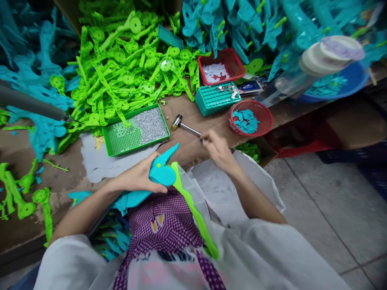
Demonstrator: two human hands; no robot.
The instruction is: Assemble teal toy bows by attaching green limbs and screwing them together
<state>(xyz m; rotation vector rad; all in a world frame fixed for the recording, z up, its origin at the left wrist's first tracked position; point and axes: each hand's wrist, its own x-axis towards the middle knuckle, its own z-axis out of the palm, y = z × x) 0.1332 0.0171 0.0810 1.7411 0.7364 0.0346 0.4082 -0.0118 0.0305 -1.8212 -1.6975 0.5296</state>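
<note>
Near frame centre, the right hand's fingers (211, 141), slightly blurred, hide the end of the hammer (190, 129); the upper-right edge crops the blue parts (298, 20).

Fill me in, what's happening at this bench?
A person is working with a blue plastic part and a hammer. The left hand holds the blue plastic part above the lap, with a long green piece running from beside its round end down along the apron. The right hand holds the hammer by its handle, the head beside a green tray of small silvery pieces. Behind that lies a heap of green parts.
</note>
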